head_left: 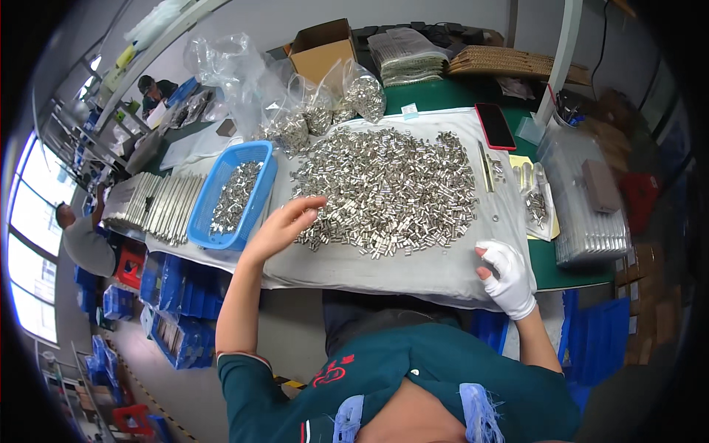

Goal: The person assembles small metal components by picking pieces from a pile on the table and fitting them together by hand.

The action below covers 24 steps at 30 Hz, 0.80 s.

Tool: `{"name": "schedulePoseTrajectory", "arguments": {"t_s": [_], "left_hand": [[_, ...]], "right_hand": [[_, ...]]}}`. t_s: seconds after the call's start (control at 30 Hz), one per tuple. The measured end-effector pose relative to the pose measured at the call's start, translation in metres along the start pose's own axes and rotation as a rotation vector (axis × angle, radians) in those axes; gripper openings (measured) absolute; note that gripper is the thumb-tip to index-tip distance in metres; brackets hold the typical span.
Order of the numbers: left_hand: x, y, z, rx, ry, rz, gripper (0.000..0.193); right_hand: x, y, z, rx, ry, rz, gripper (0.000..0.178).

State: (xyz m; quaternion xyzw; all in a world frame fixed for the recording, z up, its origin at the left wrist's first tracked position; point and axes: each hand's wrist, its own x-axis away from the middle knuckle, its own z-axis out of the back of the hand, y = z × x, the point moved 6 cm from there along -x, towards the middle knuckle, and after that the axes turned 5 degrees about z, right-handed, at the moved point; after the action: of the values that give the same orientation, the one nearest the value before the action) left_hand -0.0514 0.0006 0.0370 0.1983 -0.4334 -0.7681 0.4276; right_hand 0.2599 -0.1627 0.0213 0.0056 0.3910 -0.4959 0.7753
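A broad pile of small shiny metal pieces, like short tubes (391, 192), lies spread on the white cloth (332, 273) in front of me. My left hand (283, 227) is bare and hovers at the pile's left edge, its fingers stretched out and nothing visible in them. My right hand (508, 279) wears a white glove that leaves the thumb and a fingertip bare. It rests over the cloth at the pile's near right, fingers bent, thumb and fingertip apart, with nothing seen between them. Left of my left hand stands a blue plastic basket (269, 173) holding more metal pieces.
Clear bags of metal pieces (365, 96) and a cardboard box (322, 52) stand behind the pile. A red-edged phone (495, 126) lies at the far right, near stacked clear trays (591, 229). Long metal rods (166, 210) lie left of the basket. Other people sit farther left.
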Motion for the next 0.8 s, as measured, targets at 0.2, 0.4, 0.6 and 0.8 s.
{"name": "schedulePoseTrajectory", "arguments": {"t_s": [0.2,0.4,0.6,0.8], "left_hand": [[-0.157,-0.058,0.036,-0.572,0.322,-0.107,0.031],[-0.237,-0.072,0.027,-0.870,0.456,0.235,0.032],[-0.259,-0.064,0.022,-1.027,0.449,0.344,0.033],[-0.250,-0.069,0.023,-0.950,0.382,0.467,0.036]], "right_hand": [[0.016,0.003,-0.001,-0.046,0.117,-0.077,0.017],[0.019,0.009,-0.001,0.028,0.173,-0.138,0.015],[0.018,0.015,-0.004,0.014,0.132,-0.190,0.013],[0.013,0.016,-0.003,-0.001,0.124,-0.238,0.013]]}}
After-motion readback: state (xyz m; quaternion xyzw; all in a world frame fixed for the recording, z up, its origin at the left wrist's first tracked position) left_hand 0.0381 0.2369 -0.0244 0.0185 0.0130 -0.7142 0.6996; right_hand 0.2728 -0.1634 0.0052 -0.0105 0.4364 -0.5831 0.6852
